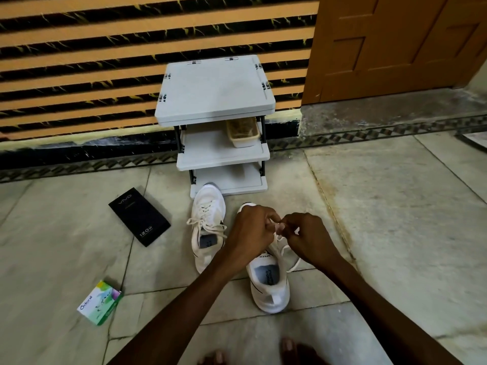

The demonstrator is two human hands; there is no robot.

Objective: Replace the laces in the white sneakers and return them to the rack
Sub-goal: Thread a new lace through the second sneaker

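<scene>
Above near sneaker (268, 281), lace (294, 265) within left hand (250, 227), right hand (307, 237) grips

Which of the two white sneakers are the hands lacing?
The right sneaker, nearer the camera: left hand and right hand pinch its lace. The left sneaker sits untouched.

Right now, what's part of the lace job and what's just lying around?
Job: near sneaker; its lace, pinched by left hand and right hand; far sneaker; rack.
Lying about: black box, green box, basket on the rack's middle shelf.
</scene>
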